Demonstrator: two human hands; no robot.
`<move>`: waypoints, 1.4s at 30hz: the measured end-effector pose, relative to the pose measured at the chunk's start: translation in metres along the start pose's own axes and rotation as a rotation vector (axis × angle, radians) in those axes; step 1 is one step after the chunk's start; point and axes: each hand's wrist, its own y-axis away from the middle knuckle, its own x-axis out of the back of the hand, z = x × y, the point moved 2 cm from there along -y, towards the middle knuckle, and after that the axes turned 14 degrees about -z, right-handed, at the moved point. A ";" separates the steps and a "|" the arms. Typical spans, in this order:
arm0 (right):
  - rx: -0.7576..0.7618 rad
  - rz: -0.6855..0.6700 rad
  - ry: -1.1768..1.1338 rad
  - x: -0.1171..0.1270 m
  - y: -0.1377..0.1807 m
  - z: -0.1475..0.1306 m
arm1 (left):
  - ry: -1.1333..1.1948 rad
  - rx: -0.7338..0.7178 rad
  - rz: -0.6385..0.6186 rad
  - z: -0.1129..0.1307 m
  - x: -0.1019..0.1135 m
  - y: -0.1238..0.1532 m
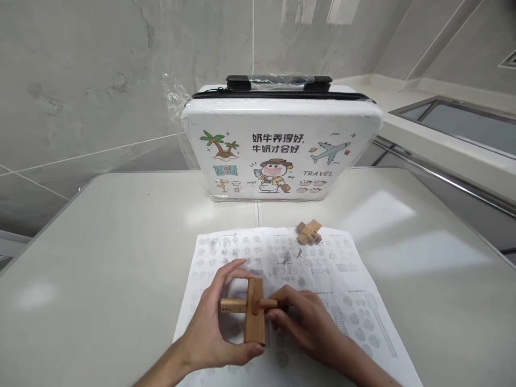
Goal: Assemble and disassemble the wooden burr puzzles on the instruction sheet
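Observation:
A wooden cross-shaped puzzle (253,312) made of interlocked bars is held upright over a printed instruction sheet (342,279). My left hand (213,328) wraps round its left side, thumb under the upright bar and fingers over the top. My right hand (304,320) pinches the right end of the horizontal bar. A second small wooden puzzle piece (309,232) lies on the sheet's far edge, apart from both hands.
A white suitcase-shaped box (282,145) with cartoon travel pictures and a black handle stands at the back of the white table (100,269). Clear plastic wrap sticks out at its left. A grey marble wall is behind, a ledge to the right.

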 end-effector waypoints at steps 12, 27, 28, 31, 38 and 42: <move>0.107 -0.031 0.207 -0.005 -0.001 -0.004 | 0.028 -0.147 0.091 -0.003 0.006 0.004; -0.108 0.103 -0.229 0.011 -0.004 -0.001 | -0.542 0.238 0.337 -0.025 0.073 -0.009; -0.120 0.107 -0.247 0.012 -0.004 -0.001 | -0.574 0.233 0.315 -0.028 0.075 -0.009; -0.145 0.115 -0.291 0.013 -0.004 0.000 | -0.653 0.240 0.256 -0.034 0.080 -0.009; -0.162 0.111 -0.371 0.014 -0.003 0.003 | -0.828 0.182 0.165 -0.037 0.084 -0.011; -0.172 0.111 -0.390 0.015 -0.003 0.004 | -0.875 0.151 0.129 -0.037 0.083 -0.011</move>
